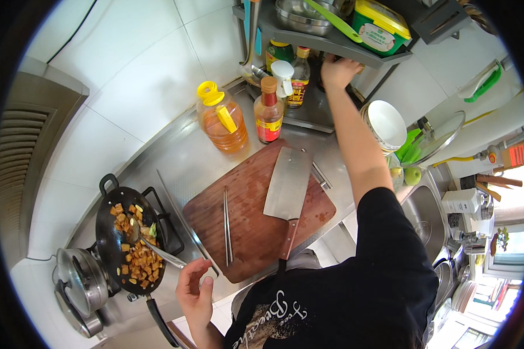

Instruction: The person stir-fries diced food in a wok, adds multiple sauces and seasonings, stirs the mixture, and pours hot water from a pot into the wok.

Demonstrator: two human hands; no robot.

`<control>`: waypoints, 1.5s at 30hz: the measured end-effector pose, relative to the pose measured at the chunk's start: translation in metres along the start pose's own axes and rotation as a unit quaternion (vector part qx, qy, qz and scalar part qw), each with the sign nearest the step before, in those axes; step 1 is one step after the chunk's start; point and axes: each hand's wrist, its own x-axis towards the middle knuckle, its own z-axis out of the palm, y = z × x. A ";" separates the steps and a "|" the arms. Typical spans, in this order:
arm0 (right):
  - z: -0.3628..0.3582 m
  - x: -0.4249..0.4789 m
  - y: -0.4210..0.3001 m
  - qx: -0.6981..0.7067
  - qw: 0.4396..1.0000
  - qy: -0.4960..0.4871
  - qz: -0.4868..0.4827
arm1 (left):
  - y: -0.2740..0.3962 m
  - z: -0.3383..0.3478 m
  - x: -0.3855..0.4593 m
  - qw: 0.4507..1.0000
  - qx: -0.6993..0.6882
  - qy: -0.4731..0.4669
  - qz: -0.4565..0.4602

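Note:
My left hand [195, 290] is beside the handle of a metal cooking spoon [159, 252], its fingers curled and its thumb apart, with nothing seen between them. The spoon's bowl lies in a black wok [107, 257] among browned diced pieces [143, 264] that look like tofu. My right hand [339, 72] reaches under the upper level of a dark corner rack [305, 118]. Its fingers are partly hidden by the shelf, and whether they hold anything cannot be told. Before me, a cleaver [288, 183] and a pair of metal chopsticks [227, 227] lie on a wooden cutting board [253, 196].
An oil jug [222, 124] and a red-labelled sauce bottle [269, 115] stand behind the board. More bottles [300, 78] are on the rack. Stacked bowls [386, 126] and a sink [423, 213] are at right. A lidded steel pot [81, 279] sits left of the wok.

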 end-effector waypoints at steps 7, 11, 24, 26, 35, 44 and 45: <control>-0.006 0.074 0.018 -0.085 0.907 -0.411 0.039 | -0.004 0.000 -0.007 1.000 -0.006 0.024 -0.010; -0.019 0.070 0.019 -0.015 0.913 -0.406 0.032 | -0.005 -0.002 -0.008 1.000 -0.005 0.014 -0.014; -0.186 -0.026 -0.013 0.244 0.955 -0.158 -0.056 | -0.008 -0.009 -0.013 0.998 -0.020 -0.051 0.027; -0.228 -0.025 -0.035 0.271 0.944 -0.142 -0.127 | -0.009 -0.007 -0.015 0.997 -0.028 -0.056 0.048; -0.397 -0.028 -0.154 0.471 0.780 -0.401 -0.092 | -0.003 0.025 -0.012 0.954 0.131 -0.061 0.264; -0.447 -0.071 -0.240 0.690 0.451 -0.512 -0.243 | -0.002 -0.060 -0.094 0.972 0.067 -0.096 0.205; -0.450 -0.072 -0.248 0.710 0.405 -0.513 -0.262 | -0.008 -0.069 -0.099 0.974 0.034 -0.135 0.177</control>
